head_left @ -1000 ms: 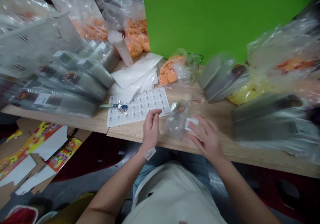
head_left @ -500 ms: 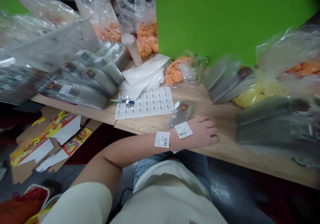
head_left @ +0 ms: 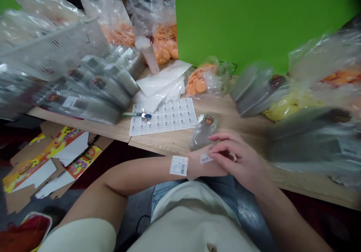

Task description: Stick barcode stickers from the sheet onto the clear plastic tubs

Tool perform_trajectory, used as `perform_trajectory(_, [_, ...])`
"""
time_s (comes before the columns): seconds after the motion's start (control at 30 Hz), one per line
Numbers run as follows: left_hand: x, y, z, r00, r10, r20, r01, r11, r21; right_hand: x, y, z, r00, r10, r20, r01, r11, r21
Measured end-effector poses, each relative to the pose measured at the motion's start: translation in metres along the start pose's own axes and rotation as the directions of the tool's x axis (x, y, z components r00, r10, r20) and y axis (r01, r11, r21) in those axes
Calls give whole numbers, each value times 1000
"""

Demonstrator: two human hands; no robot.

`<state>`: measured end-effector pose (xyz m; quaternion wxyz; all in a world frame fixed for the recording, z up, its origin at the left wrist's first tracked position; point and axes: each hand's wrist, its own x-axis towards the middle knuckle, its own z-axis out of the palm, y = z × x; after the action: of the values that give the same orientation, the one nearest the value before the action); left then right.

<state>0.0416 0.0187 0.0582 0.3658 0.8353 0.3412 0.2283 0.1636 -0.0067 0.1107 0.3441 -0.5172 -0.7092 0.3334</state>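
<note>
My left forearm lies across the table's front edge, and one white barcode label (head_left: 179,165) is stuck on its wrist. A second barcode label (head_left: 205,158) sits on the back of my left hand (head_left: 197,166). My right hand (head_left: 238,160) lies over the left one and hides its fingers. The right fingertips are pressed together at the edge of that second label. Just beyond both hands a small clear pouch (head_left: 203,133) with a printed top rests on the wood. A sheet of barcode labels (head_left: 169,118) lies left of it, with keys (head_left: 143,116) on its corner.
Stacks of clear packed pouches (head_left: 93,86) crowd the left of the wooden table (head_left: 242,122), and more are heaped at the right (head_left: 304,139). Bags of orange pieces (head_left: 197,83) and white sheets (head_left: 160,83) lie behind. Printed cardboard (head_left: 56,158) is on the floor to the left.
My left arm swung across to the right with two labels on it. My right hand left the pouch, dropped out of sight, and now has come back onto the label on the left hand.
</note>
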Motion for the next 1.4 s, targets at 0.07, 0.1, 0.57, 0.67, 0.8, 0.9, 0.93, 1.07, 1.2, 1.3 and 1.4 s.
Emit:
perform_trajectory(0.07, [-9, -16, -10, 981, 126, 146, -134, 990, 42, 4, 9, 5, 974, 86, -208, -42, 978, 204])
perform_trajectory(0.1, [-15, -24, -15, 970, 164, 179, -172, 985, 28, 6, 15, 5, 947, 159, -281, -64, 945, 320])
perform_trajectory(0.57, [-35, -24, -33, 886, -335, -320, 145, 856, -496, -2, 33, 37, 959, 249, -137, -205, 940, 274])
perform_trajectory(0.67, [-40, -24, -48, 958, -61, -282, 9, 983, -184, -3, 29, 21, 989, 146, -19, -141, 977, 163])
perform_trajectory(0.8, [-44, -20, -66, 971, 156, -180, -136, 983, 122, -7, 18, 11, 995, 71, 64, -74, 996, 40])
perform_trajectory(0.9, [-44, -17, -72, 961, 235, -146, -194, 949, 247, -9, 11, 14, 997, 75, 17, -74, 997, -21])
perform_trajectory(0.93, [-45, -16, -72, 955, 257, -148, -210, 938, 275, -9, 10, 15, 998, 70, -10, -70, 997, -38])
perform_trajectory(1.07, [-49, -14, -71, 914, 357, -193, -278, 897, 343, -11, 5, 16, 996, -9, -89, 0, 995, -99])
perform_trajectory(1.2, [-54, -11, -74, 849, 495, -182, -367, 802, 470, -17, 6, 10, 996, -16, -90, 5, 992, -126])
perform_trajectory(1.3, [-55, -12, -82, 758, 625, -187, -422, 688, 590, -23, 13, 6, 988, 69, -135, -74, 997, -35])
perform_trajectory(1.4, [-56, -14, -89, 695, 693, -190, -423, 608, 671, -27, 20, 5, 979, 156, -133, -146, 985, 87])
